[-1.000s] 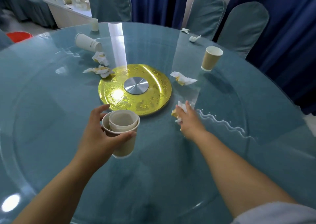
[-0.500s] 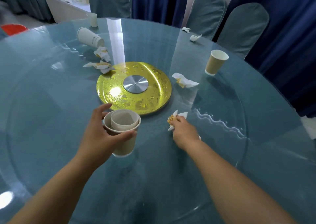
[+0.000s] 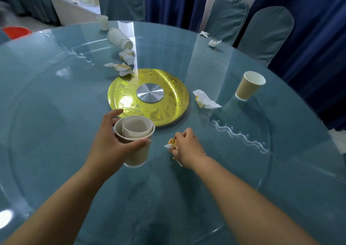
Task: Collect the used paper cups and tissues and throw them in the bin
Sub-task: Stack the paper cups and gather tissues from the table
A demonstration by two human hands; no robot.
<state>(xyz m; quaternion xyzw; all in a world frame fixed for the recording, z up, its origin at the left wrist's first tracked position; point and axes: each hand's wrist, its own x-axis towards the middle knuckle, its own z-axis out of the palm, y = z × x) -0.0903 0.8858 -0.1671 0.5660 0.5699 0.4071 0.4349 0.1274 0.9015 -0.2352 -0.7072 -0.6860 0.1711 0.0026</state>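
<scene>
- Left hand (image 3: 110,143) wraps round the nested paper cups (image 3: 137,143) — firm grasp.
- Right hand (image 3: 187,147) clenched round a stained tissue (image 3: 171,143) — above the glass table (image 3: 56,132).

My left hand (image 3: 112,143) holds two nested paper cups (image 3: 137,141) over the glass table (image 3: 56,132), on the near side of its central gold disc (image 3: 168,87). My right hand (image 3: 187,147) clutches a stained tissue (image 3: 171,143) just beside them. Near the right edge a brown cup (image 3: 249,89) stands upright; toward the far edge a white cup (image 3: 118,38) lies tipped.
</scene>
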